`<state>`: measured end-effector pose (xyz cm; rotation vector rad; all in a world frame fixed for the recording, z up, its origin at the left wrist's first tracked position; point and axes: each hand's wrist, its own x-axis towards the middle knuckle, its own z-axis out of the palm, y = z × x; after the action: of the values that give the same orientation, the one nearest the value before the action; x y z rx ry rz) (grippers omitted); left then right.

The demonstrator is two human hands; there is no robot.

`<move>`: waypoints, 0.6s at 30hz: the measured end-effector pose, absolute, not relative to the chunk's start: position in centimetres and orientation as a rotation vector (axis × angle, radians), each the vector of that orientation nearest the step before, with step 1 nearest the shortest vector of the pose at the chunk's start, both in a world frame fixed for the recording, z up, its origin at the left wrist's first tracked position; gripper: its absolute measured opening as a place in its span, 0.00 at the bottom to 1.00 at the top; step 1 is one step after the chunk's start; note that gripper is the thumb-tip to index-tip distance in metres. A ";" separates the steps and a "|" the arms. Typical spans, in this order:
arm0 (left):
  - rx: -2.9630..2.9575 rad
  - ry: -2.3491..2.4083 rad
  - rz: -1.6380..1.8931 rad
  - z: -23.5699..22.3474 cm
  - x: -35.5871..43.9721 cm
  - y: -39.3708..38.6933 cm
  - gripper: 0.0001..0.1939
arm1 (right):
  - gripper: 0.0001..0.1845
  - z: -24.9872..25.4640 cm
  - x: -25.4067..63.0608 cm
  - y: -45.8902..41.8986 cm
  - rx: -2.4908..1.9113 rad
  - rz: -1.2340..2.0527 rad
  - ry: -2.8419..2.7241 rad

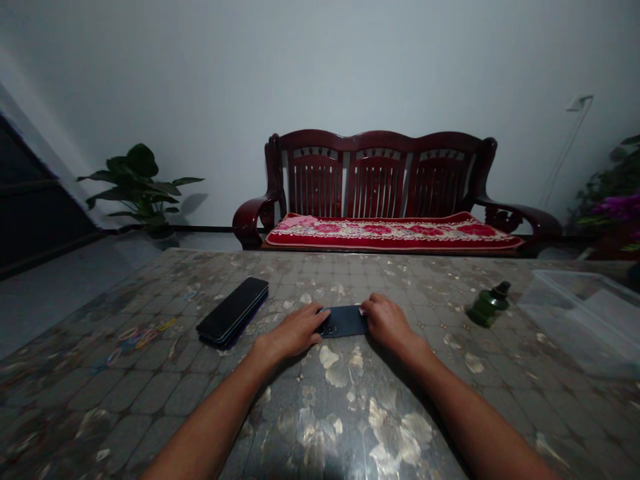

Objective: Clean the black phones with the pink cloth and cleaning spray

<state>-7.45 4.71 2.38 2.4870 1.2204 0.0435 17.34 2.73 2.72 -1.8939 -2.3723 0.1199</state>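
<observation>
Over the patterned surface (420, 277), left hand (299, 327) and right hand (389, 322) grip opposite ends of a dark phone (349, 321), stacked phones (236, 310) to its left, green bottle (486, 308) to its right!

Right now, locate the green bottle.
In the head view, the green bottle is at right on the table, between the right hand and the clear bin.

On the grey flower-patterned desk (430, 287), a flat dark-blue phone (347, 321) lies between stacked black oblong phones (235, 312) toward the left edge and a rounded green bottle (487, 307) toward the right edge.
</observation>
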 end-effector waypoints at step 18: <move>2.442 1.287 0.056 2.9 -6.8 4.9 0.32 | 0.16 2.6 17.4 2.9 -1.862 0.087 -2.369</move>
<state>-6.82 4.93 2.95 2.4420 1.2868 0.0557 17.37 2.86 2.61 -1.8619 -2.3688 0.0868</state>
